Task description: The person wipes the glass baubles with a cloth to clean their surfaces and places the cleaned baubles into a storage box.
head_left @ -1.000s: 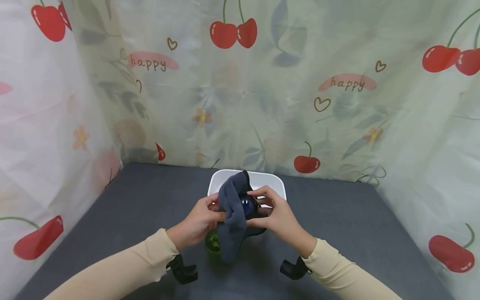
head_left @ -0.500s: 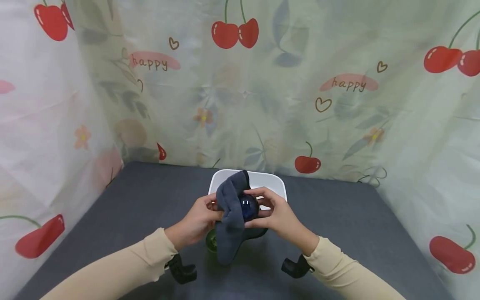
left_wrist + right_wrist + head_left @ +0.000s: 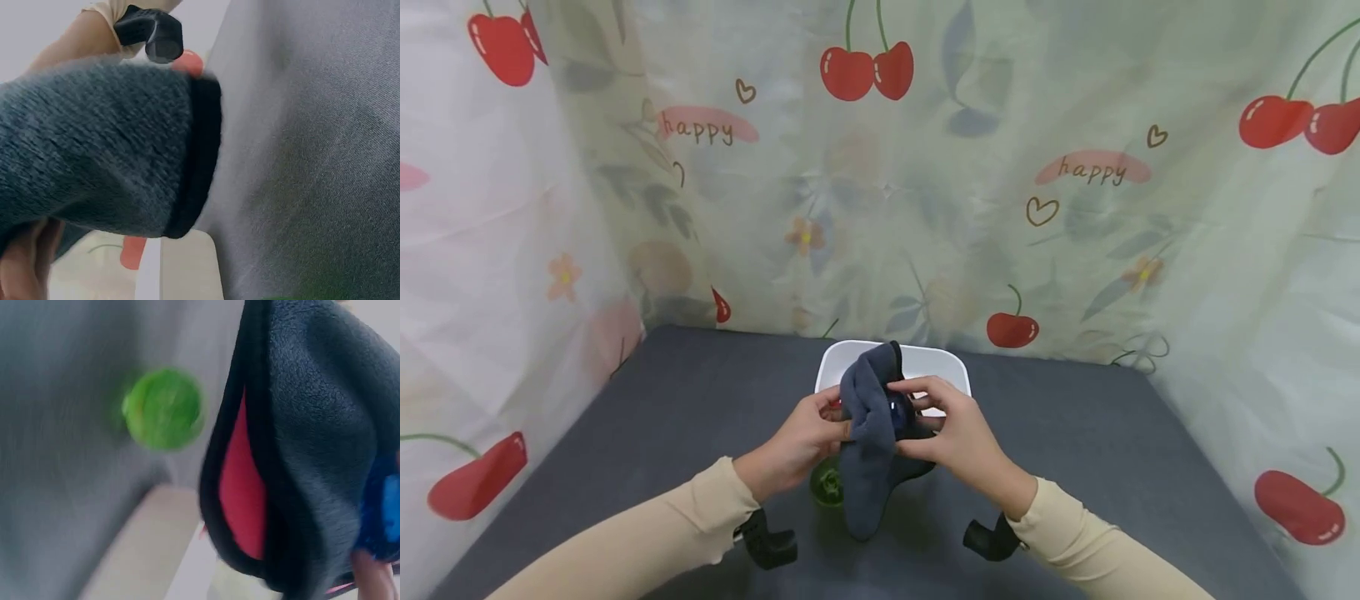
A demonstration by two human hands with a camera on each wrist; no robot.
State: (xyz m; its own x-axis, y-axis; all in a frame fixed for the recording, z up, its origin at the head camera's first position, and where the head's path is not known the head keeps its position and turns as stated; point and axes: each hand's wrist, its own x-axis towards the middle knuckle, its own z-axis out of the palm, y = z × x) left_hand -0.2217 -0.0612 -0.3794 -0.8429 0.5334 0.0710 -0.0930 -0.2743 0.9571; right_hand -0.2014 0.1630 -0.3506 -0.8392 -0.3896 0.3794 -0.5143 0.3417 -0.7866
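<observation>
A blue-grey cloth (image 3: 867, 454) with dark edging hangs between my hands. My left hand (image 3: 793, 446) pinches it from the left side, thumb in front. Against the cloth, my right hand (image 3: 958, 433) holds a glossy dark blue ball (image 3: 900, 413) between thumb and curled fingers. The cloth covers the ball's left part. A red underside shows in the fold of the cloth (image 3: 319, 406) in the right wrist view. On the table below lies a translucent green ball (image 3: 164, 411), partly hidden by the cloth in the head view.
A white tray (image 3: 957, 372) stands on the dark grey table (image 3: 1060, 467) just behind the hands; something red inside is mostly hidden. Curtains with a cherry print (image 3: 887, 225) enclose the table at the back and sides. A black camera mount (image 3: 767, 546) hangs under the left wrist.
The cloth slid left, baring more of the blue ball, then came back right over it. Both hands keep their hold and have shifted only slightly.
</observation>
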